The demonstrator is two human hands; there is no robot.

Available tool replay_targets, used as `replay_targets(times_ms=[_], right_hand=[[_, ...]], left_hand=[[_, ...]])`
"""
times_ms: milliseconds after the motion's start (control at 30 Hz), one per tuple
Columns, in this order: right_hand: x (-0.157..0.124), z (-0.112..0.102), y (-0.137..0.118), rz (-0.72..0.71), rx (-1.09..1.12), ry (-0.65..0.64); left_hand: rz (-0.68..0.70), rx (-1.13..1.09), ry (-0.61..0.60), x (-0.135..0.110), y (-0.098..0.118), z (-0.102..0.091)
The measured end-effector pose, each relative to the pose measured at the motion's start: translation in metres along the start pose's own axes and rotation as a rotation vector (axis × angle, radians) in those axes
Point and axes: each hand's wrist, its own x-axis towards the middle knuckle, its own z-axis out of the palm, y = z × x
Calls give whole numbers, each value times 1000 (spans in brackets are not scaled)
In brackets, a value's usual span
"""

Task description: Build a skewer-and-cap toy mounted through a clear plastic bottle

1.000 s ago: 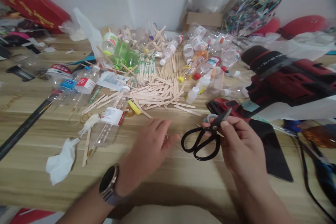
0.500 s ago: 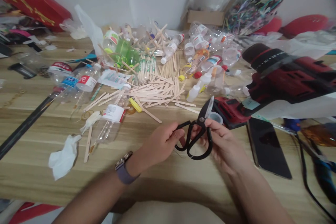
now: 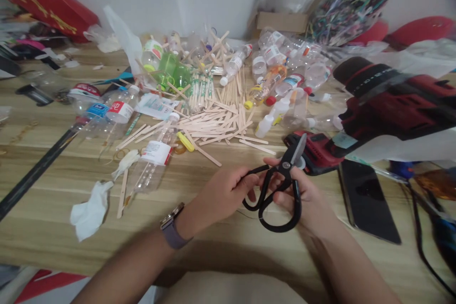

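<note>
Black-handled scissors (image 3: 281,185) with short steel blades are held over the wooden table (image 3: 53,209), blades pointing up and to the right. My left hand (image 3: 224,194), a watch on its wrist, pinches the upper left handle loop. My right hand (image 3: 302,197) grips the other loop, fingers curled around it near the pivot. The blades look nearly closed. Behind the hands lies a heap of flat wooden sticks (image 3: 213,123), and a clear plastic bottle (image 3: 153,161) with a red and white label lies to the left.
A red and black power drill (image 3: 384,104) fills the right side, a dark phone (image 3: 366,199) lying beside it. Several empty bottles (image 3: 281,76) crowd the back. A crumpled tissue (image 3: 89,206) lies front left, a long black rod (image 3: 35,171) at far left.
My left hand came across from the table and took hold of one scissor handle. The scissors turned from lying flat in my right hand to blades up, then shifted slightly right and lower.
</note>
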Motion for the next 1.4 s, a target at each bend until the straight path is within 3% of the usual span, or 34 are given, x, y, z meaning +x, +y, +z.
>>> replay_targets(times_ms=[100, 367, 533, 767, 1133, 1400], right_hand=[[-1, 0, 1, -34, 19, 27], [2, 3, 6, 1, 161, 5], [4, 6, 6, 8, 160, 52], [1, 10, 3, -37, -15, 43], [-5, 17, 8, -309, -693, 39], [-8, 20, 9, -373, -871, 61]], left_hand=[[-31, 55, 6, -7, -2, -2], [-143, 188, -173, -26, 1, 1], [-130, 177, -165, -27, 5, 2], [-134, 174, -76, -22, 4, -2], [-102, 96, 89, -14, 12, -4], [-59, 141, 215, -18, 12, -2]])
